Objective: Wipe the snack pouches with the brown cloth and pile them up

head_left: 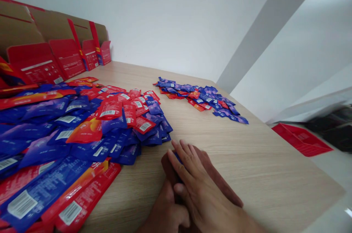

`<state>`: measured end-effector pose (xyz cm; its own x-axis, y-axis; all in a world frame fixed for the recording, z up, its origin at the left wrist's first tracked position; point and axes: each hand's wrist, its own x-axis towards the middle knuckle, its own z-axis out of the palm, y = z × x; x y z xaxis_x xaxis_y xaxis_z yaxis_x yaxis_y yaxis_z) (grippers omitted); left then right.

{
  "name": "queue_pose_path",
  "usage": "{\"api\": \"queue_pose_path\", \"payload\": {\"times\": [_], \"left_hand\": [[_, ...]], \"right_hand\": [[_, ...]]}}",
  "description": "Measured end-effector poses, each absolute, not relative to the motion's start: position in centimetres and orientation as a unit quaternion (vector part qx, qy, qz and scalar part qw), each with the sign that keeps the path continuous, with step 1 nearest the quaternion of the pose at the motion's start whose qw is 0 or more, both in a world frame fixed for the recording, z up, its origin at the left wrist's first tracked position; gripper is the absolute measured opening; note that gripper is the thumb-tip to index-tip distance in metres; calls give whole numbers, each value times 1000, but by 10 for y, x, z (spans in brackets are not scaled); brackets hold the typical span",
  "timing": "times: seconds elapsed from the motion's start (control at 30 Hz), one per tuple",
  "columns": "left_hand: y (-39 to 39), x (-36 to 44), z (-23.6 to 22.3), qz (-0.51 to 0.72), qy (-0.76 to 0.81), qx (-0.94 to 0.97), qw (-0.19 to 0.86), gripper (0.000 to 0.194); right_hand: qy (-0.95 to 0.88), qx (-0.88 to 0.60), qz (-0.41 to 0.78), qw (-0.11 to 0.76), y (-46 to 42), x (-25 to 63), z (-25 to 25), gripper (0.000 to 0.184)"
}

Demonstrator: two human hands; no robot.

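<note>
A brown, soft-looking pouch (217, 176) lies on the table in front of me, largely covered by my hands. My left hand (167, 209) is closed on its near left part, thumb along the edge and fingers curled. My right hand (196, 180) rests flat across the top, fingers stretched out and close together. A small bit of blue (177, 156) shows beneath its fingers; I cannot make out what it belongs to. Left of the hands spreads a large heap of blue and red sachets (110, 145), its nearest blue ones close to my right fingertips.
A smaller pile of blue and red sachets (203, 95) lies at the back of the wooden table (264, 174). Open red cardboard boxes (67, 59) line the wall at the left. Beyond the table's right edge sits a red box (301, 139) beside dark, blurred things.
</note>
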<state>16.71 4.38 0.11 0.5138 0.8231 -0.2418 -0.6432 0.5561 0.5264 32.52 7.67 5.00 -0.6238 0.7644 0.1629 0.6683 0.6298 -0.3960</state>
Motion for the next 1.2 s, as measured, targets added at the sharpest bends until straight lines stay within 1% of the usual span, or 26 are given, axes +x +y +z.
{"api": "queue_pose_path", "payload": {"times": [0.17, 0.23, 0.33, 0.47, 0.53, 0.63, 0.73, 0.77, 0.83, 0.9, 0.93, 0.97, 1.03, 1.1, 1.2], "left_hand": [[49, 173, 9, 447, 259, 215, 829, 119], [49, 173, 7, 440, 295, 241, 813, 118], [46, 170, 1, 430, 334, 253, 800, 118], [45, 167, -3, 416, 313, 217, 826, 123], [46, 166, 0, 419, 290, 210, 834, 128], [48, 169, 8, 445, 252, 196, 837, 133], [47, 174, 14, 487, 220, 167, 829, 131], [46, 175, 15, 496, 213, 163, 826, 131], [45, 177, 16, 499, 208, 168, 824, 130], [45, 176, 15, 494, 207, 183, 825, 126], [46, 175, 13, 485, 208, 192, 827, 124], [46, 174, 12, 475, 211, 199, 831, 123], [46, 173, 10, 458, 221, 203, 837, 127], [46, 174, 8, 461, 238, 197, 832, 135], [45, 176, 9, 477, 265, 194, 815, 140]], "right_hand": [[-823, -500, 218, 159, 102, 333, 50, 61], [-801, -518, 245, 170, 113, 338, 48, 60], [-799, -504, 261, 198, 122, 345, 49, 63], [-820, -488, 222, 200, 117, 350, 62, 77], [-830, -484, 193, 197, 114, 354, 69, 78], [-829, -491, 151, 220, 114, 366, 82, 73], [-800, -515, 144, 272, 117, 382, 96, 57], [-780, -527, 165, 293, 116, 385, 99, 51], [-732, -543, 256, 321, 109, 388, 102, 43], [-703, -534, 342, 322, 96, 383, 97, 43], [-710, -526, 346, 316, 88, 377, 91, 43], [-731, -520, 317, 307, 81, 371, 83, 42], [-795, -503, 202, 272, 68, 359, 65, 46], [-850, -466, 114, 216, 59, 349, 48, 58], [-892, -411, 82, 169, 56, 344, 34, 81]]}}
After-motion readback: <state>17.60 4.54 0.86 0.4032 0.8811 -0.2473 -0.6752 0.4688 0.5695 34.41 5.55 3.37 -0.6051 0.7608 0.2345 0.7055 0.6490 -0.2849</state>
